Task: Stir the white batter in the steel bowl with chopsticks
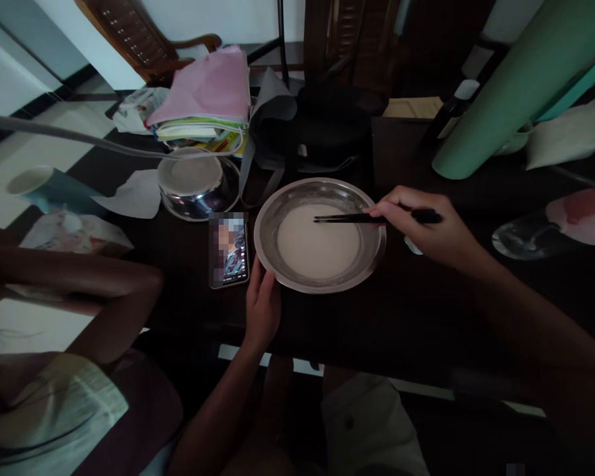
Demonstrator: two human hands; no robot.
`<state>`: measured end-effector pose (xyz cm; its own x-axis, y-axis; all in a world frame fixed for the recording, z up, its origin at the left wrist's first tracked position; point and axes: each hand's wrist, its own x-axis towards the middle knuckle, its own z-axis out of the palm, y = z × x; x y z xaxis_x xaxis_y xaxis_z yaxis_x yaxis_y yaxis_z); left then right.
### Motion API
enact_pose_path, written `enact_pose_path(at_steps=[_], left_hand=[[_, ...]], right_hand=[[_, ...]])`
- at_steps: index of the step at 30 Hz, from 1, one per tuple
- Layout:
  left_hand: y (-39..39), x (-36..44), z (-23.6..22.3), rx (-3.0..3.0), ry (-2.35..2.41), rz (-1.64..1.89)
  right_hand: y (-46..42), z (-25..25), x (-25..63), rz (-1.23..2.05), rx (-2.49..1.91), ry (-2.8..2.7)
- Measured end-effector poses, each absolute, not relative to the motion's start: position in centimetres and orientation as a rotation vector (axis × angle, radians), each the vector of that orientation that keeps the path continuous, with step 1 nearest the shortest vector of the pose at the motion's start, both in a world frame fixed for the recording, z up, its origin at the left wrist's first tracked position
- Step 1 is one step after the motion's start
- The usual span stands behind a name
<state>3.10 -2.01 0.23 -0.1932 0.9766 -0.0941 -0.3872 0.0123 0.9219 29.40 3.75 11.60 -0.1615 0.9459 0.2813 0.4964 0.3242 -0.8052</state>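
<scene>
Clock face centred on the metal bowl, 12 pointing away from the person. The bowl stands upright on the dark counter, part filled with whitish liquid.

Right hand, 3 o'clock: closed around dark chopsticks, which reach over the rim, tips above or in the liquid; cannot tell which. A small pale object lies half hidden under this hand. Left hand, 8 o'clock: holds the bowl's edge, some fingers hidden.

Surroundings: lit phone at 9, just beside the rim, crowding that side; part of its screen is blurred. Upturned steel basin at 10, a grey cable running in from the left to it. White paper and blue cup farther out, between 9 and 10. Pink-topped stack and grey bag at 11; black bag at 12, blocking the far side. Leaning green cylinder at 2, partly covering items behind. Clear-and-pink bottle on its side at 3, beyond the right hand. Another person's bent arm between 8 and 9, well apart from the bowl.
</scene>
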Motion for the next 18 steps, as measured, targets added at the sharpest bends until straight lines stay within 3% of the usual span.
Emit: enact_pose_path(at_steps=[11,18], left_hand=[[-2.0,3.1,0.3,0.741,1.078,1.489],[-2.0,3.1,0.2,0.736,1.089,1.491]], right_hand=[[2.2,14.4,31.4,0.816,-1.312,-1.608],[2.8,12.7,29.7,0.991,-1.219,-1.773]])
